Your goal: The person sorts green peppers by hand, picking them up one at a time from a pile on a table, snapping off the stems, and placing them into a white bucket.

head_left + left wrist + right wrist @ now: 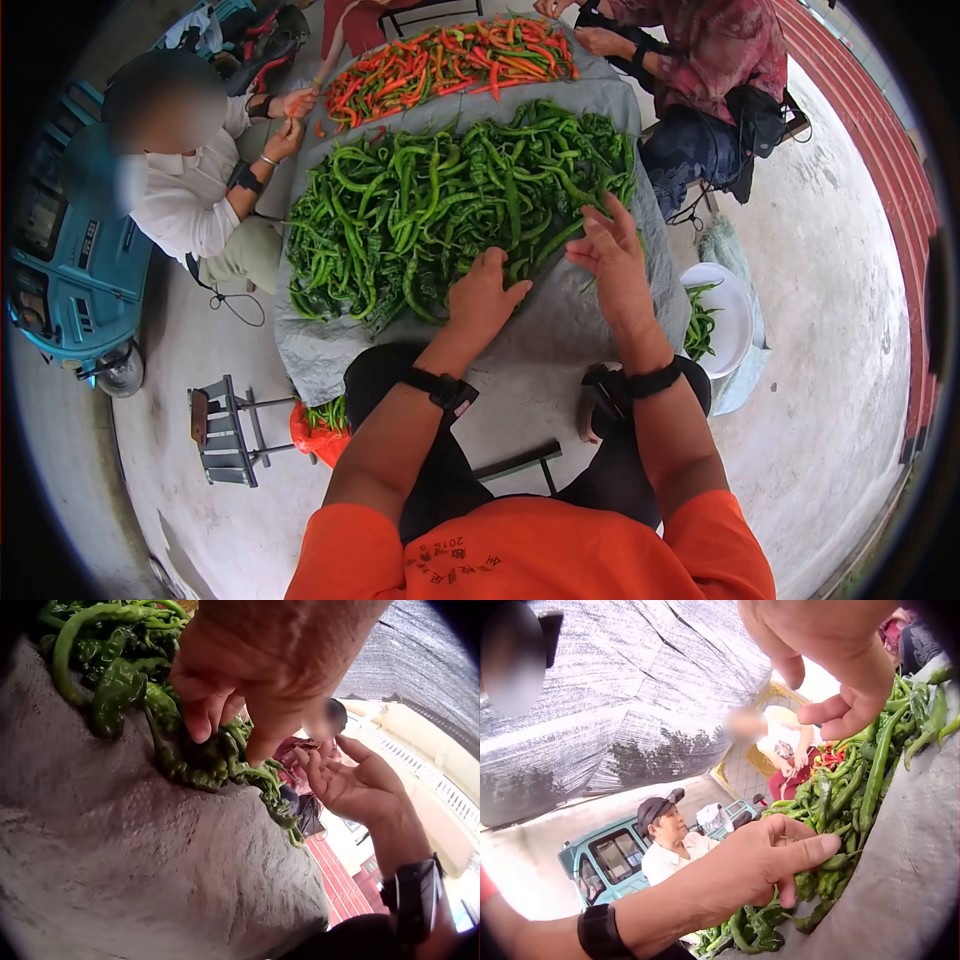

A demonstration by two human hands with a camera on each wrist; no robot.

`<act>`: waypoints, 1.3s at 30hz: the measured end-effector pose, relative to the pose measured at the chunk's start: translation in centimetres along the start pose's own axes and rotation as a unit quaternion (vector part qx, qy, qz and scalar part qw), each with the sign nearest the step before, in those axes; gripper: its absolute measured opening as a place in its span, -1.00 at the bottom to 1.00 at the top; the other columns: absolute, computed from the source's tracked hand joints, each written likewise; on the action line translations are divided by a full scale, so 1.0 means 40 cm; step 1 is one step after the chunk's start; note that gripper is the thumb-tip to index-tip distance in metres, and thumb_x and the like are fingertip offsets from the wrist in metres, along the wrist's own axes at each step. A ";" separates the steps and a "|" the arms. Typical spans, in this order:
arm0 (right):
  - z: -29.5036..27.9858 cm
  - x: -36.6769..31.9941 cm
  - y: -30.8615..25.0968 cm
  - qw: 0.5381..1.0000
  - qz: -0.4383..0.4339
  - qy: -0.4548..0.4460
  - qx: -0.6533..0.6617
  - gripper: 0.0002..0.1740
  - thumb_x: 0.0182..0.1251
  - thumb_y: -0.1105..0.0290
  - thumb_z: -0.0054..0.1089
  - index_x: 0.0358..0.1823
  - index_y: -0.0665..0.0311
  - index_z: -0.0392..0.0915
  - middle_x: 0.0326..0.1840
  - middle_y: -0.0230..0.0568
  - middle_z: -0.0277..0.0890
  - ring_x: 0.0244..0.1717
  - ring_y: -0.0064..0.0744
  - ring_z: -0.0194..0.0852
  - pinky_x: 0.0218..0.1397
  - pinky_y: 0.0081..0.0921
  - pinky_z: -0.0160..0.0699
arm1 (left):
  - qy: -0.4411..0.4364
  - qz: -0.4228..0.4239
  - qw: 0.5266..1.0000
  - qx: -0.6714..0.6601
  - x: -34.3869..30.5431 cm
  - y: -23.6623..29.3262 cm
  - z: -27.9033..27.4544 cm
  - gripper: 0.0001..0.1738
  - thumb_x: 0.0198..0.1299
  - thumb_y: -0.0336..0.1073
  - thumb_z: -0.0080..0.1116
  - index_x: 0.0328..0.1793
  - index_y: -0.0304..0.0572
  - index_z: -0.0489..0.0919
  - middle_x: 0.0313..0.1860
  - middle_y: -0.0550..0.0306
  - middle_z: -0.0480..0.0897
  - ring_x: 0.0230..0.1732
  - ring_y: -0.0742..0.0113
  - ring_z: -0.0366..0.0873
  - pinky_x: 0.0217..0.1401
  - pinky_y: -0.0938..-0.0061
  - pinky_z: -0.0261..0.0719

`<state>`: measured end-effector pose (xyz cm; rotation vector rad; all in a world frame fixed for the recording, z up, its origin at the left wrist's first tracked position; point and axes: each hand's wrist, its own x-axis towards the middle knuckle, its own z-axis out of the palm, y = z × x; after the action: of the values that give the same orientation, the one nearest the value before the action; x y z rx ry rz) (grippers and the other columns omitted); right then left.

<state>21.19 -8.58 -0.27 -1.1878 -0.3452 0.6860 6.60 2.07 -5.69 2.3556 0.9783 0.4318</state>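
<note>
Long green peppers (430, 200) lie heaped on a grey cloth (540, 335). At the heap's near edge is my left hand (483, 295). The left wrist view shows this hand (262, 667) with fingers and thumb apart, fingertips down among the green peppers (120, 694). In the right wrist view its thumb lies over peppers beside the cloth, and some fingertips are hidden. My right hand (615, 265) hovers over the heap's right edge. Its fingers are spread and loosely bent, with nothing seen between them in the right wrist view (832, 652).
Red and orange peppers (450, 65) lie at the far end. People sit at the left and far right. A white basin (735, 320) with green peppers stands on the floor at the right. A stool (225, 435) and a red bag (318, 438) are at the lower left.
</note>
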 end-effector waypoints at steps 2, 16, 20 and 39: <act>-0.024 0.013 0.020 0.999 0.029 -0.004 -0.027 -0.59 0.39 0.31 0.12 0.22 0.27 0.40 0.07 -0.25 0.49 -0.31 -0.53 0.50 -0.16 -0.62 0.53 | 0.004 -0.010 1.000 -0.014 0.005 -0.003 0.006 -0.49 0.05 -0.14 0.37 0.05 -0.23 0.48 -0.20 0.02 0.65 -0.21 0.08 0.63 -0.15 0.26 0.56; -0.022 -0.029 0.055 0.964 0.073 -0.206 -0.154 -0.78 0.33 0.37 0.20 -0.05 0.26 0.53 -0.22 -0.42 0.53 -0.28 -0.69 0.45 -0.24 -0.68 0.49 | -0.117 -0.118 0.812 -0.559 0.025 -0.017 -0.054 -0.78 0.28 -0.36 0.19 -0.02 -0.29 0.52 -0.23 0.13 0.60 -0.31 0.39 0.61 -0.23 0.54 0.61; 0.002 -0.039 0.073 0.972 0.085 -0.192 -0.102 -0.85 0.32 0.39 0.21 -0.15 0.28 0.56 -0.29 -0.43 0.54 -0.29 -0.71 0.45 -0.25 -0.71 0.49 | -0.134 -0.099 0.813 -0.558 0.026 -0.006 -0.058 -0.81 0.30 -0.35 0.18 -0.03 -0.26 0.53 -0.25 0.16 0.60 -0.31 0.42 0.61 -0.25 0.54 0.60; -0.385 0.031 -0.060 0.952 -0.074 0.282 0.094 -0.78 0.44 0.19 0.08 -0.08 0.15 0.54 -0.33 -0.49 0.50 -0.50 -0.69 0.34 -0.41 -0.67 0.43 | 0.345 0.000 0.909 -0.235 0.046 -0.168 -0.107 -0.67 0.17 -0.62 -0.05 0.07 -0.26 0.48 0.04 0.08 0.47 -0.01 0.28 0.42 0.12 0.40 0.40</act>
<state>31.86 -19.48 -3.62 -1.1080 0.1112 0.2212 2.13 8.89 -6.11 1.7696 1.0141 1.3963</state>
